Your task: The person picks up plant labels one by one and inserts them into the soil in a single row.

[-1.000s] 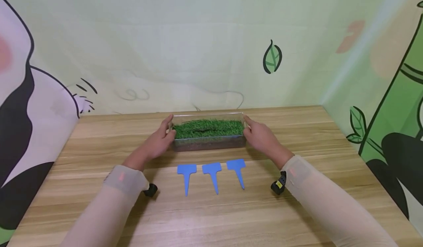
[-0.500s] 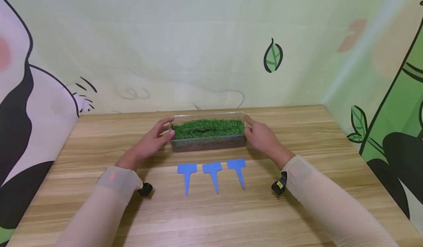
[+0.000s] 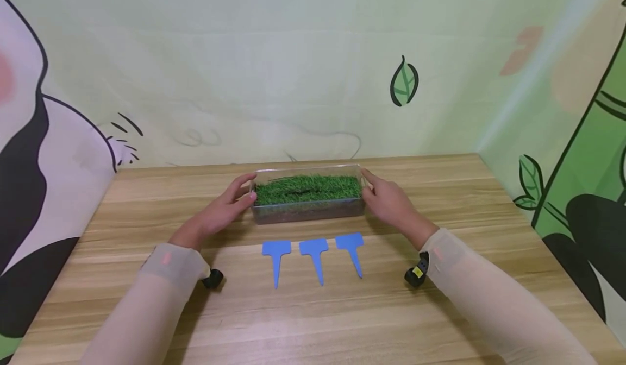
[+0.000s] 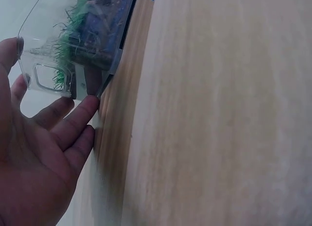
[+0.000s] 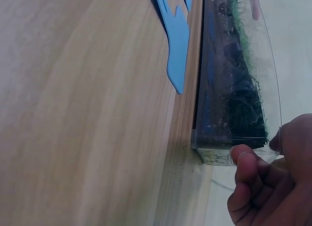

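A clear plastic box (image 3: 309,211) with dark filling and green grass (image 3: 323,186) on top sits on the table. At its left end my left hand (image 3: 220,208) is spread, thumb and fingertips touching the end wall beside a handle opening, as the left wrist view shows. My right hand (image 3: 391,205) grips the right end, its fingers curled at the end wall (image 5: 219,157). In front of the box lie three blue T-shaped plant labels: a left one (image 3: 276,249), a middle one (image 3: 313,247) and a right one (image 3: 349,241), stems toward me.
The wooden table (image 3: 313,327) runs back to a cartoon-printed backdrop (image 3: 293,71) close behind the box. Black wrist cameras hang under both sleeves, a left camera (image 3: 213,279) and a right camera (image 3: 415,274).
My left hand has loosened and shifted slightly left, its fingers now straighter against the box end. The box's left end has moved slightly left. The labels and my right hand's grip look the same.
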Demonstrator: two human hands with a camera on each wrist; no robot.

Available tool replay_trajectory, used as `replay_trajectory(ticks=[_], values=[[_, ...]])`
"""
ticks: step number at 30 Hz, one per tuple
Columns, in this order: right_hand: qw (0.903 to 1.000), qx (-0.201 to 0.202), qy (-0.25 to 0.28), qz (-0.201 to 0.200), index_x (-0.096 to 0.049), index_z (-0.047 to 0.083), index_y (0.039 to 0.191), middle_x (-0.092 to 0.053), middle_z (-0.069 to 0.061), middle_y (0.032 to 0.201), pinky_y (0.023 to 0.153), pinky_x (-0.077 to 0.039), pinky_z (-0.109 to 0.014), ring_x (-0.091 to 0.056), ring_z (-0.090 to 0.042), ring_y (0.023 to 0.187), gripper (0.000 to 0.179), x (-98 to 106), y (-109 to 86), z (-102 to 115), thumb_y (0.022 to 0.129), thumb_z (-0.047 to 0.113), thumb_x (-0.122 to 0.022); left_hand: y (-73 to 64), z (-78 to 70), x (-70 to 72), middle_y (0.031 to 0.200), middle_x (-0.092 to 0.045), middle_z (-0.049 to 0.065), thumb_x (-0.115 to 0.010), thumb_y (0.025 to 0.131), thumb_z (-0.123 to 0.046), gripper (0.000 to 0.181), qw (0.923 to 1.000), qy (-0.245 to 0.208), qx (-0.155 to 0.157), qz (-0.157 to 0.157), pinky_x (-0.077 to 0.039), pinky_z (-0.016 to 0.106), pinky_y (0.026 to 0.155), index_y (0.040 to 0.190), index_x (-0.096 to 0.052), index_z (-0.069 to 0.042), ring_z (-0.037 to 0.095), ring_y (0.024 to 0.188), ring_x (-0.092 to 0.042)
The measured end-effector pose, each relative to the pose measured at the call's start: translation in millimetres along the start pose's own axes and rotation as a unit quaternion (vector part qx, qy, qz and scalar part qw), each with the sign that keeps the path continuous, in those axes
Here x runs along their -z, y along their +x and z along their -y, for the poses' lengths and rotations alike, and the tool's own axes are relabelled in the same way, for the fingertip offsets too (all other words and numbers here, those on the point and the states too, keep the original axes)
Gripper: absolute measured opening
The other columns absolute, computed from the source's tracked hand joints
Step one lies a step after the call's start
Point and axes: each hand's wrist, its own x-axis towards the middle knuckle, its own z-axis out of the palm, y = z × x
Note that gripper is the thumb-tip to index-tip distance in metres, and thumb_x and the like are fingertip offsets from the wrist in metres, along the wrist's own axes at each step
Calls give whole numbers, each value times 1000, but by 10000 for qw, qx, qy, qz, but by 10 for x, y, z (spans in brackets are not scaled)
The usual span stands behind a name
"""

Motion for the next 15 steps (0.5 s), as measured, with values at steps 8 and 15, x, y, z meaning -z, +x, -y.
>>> replay_trajectory(ticks=[8, 15], values=[[9958, 465, 66, -788, -42, 11, 152, -53, 1, 63, 48, -39, -32, -43, -15, 49, 52, 1, -131, -15, 106, 34, -48, -9, -15, -31, 166, -19, 18, -43, 103, -57, 62, 9999, 1, 120, 13, -20, 68, 115, 156, -12, -50, 44, 150, -22], [9844, 1536, -196, -837, -68, 10, 110, -62, 4, 76, 60, -47, -30, -53, -11, 64, 21, 32, -342, 36, 102, 25, -58, -1, -10, -16, 165, -20, 18, -42, 102, -58, 62, 9998, 155, 114, -2, -21, 68, 115, 156, -10, -51, 45, 148, -25]])
